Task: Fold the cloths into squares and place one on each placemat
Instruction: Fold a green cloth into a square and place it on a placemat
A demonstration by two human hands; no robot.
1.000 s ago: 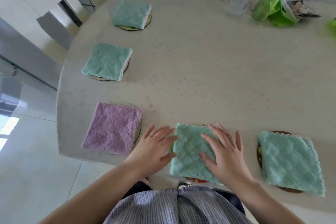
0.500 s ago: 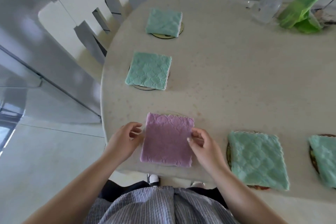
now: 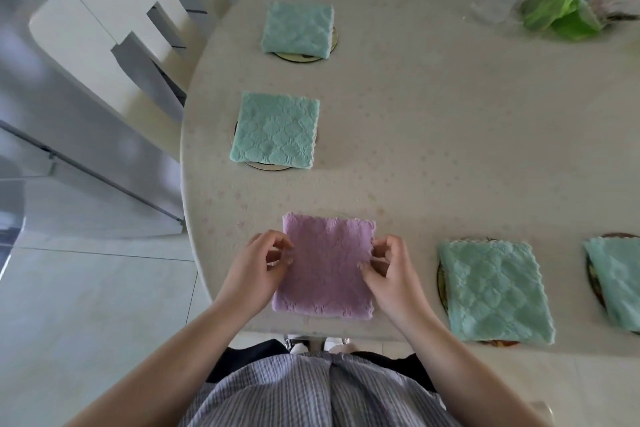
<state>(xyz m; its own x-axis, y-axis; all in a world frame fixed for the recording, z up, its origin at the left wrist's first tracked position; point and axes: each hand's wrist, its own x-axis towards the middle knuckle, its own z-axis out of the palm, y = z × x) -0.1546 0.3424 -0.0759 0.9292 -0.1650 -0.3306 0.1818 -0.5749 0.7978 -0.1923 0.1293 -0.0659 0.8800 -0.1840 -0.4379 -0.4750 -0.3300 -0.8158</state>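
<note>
both hands (image 3: 254, 272) (image 3: 388, 274) pinch purple cloth's (image 3: 327, 270) edges.

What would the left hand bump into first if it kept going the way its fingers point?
Probably the right hand. The left hand points sideways over the purple cloth it pinches, toward the other hand on the opposite edge.

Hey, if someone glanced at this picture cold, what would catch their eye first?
Probably the lone purple cloth at the table's near edge, with the left hand and right hand pinching its sides. Around it lie folded teal cloths, like the one farther back, and a bright green bag at the far right.
</note>
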